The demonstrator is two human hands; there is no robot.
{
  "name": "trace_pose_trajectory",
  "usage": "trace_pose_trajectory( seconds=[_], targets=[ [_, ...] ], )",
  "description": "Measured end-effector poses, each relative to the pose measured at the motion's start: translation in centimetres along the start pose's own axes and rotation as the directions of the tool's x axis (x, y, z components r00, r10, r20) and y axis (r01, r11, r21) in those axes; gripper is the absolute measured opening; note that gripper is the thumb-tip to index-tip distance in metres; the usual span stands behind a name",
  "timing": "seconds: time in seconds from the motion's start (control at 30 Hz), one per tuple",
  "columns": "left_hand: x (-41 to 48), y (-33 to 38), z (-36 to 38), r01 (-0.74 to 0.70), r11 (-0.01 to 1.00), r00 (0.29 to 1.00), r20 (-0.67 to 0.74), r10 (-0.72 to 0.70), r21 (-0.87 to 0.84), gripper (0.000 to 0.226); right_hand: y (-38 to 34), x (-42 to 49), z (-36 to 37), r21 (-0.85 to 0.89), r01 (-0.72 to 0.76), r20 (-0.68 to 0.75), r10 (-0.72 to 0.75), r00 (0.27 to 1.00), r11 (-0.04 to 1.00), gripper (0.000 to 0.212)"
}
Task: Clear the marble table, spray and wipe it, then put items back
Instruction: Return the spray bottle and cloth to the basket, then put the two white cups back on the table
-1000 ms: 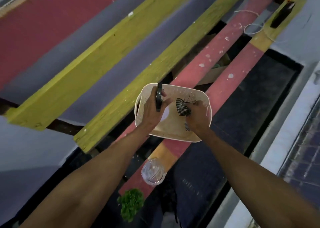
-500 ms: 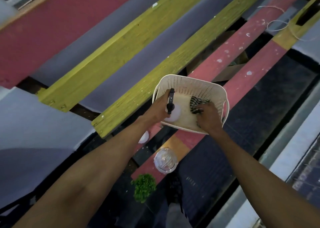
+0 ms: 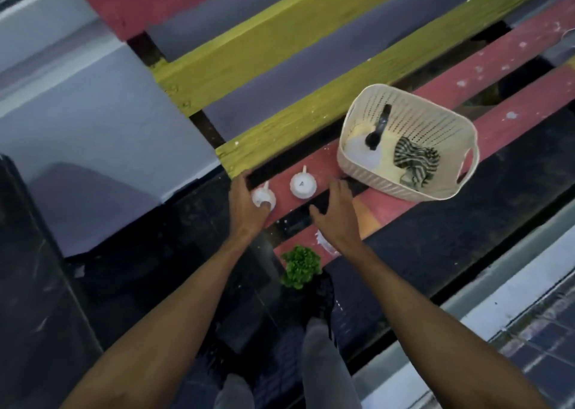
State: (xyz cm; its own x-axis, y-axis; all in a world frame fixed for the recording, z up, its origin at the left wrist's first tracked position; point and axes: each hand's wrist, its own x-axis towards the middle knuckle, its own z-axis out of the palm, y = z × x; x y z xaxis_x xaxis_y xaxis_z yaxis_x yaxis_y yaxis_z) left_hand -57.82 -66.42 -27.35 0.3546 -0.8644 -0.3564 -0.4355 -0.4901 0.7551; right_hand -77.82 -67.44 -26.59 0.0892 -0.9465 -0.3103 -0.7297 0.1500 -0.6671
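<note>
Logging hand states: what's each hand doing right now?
Left hand: grips the small white container.
Right hand: open, fingers spread, holding nothing.

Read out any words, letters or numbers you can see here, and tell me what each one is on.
"A", blurred and uncertain: on top of the right shaker.
Nothing readable on the left shaker, partly covered by the left hand.
No text visible on the basket, bottle or cloth.
</note>
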Motion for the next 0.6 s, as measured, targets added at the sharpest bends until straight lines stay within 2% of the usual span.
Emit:
trace_pose_trajectory(
  seconds=[0.07, 0.17, 0.3, 0.43, 0.6],
  targets=[
    [-0.5, -1.8, 0.8, 0.031, 0.999, 1.0, 0.003, -0.031, 0.02, 0.095, 0.3, 1.5, 1.4, -0.025, -0.029, 0.051, 0.03, 0.998, 0.999, 0.085],
    [-0.5, -4.1, 2.9, 0.021, 0.999, 1.0, 0.017, -0.021, 0.025, 0.105, 1.1, 3.9, 3.7, -0.045, -0.028, 0.048, 0.031, 0.998, 0.999, 0.091],
    [0.4, -5.4, 4.9, 0.033, 0.998, 0.998, -0.043, -0.036, -0.056, 0.082, 1.9, 5.9, 5.8, -0.031, 0.008, 0.067, -0.006, 0.998, 1.0, 0.091],
    [1.2, -6.1, 5.7, 0.004, 1.0, 0.986, -0.164, -0.009, -0.028, 0.058, 2.7, 6.9, 7.4, -0.016, 0.017, -0.002, -0.017, 1.0, 1.0, 0.083],
    [-0.3, -5.2, 3.0, 0.005, 0.997, 0.963, -0.268, -0.024, -0.071, 0.045, 1.0, 5.7, 6.4, 0.033, 0.057, -0.041, -0.056, 0.998, 0.998, 0.07]
  ],
)
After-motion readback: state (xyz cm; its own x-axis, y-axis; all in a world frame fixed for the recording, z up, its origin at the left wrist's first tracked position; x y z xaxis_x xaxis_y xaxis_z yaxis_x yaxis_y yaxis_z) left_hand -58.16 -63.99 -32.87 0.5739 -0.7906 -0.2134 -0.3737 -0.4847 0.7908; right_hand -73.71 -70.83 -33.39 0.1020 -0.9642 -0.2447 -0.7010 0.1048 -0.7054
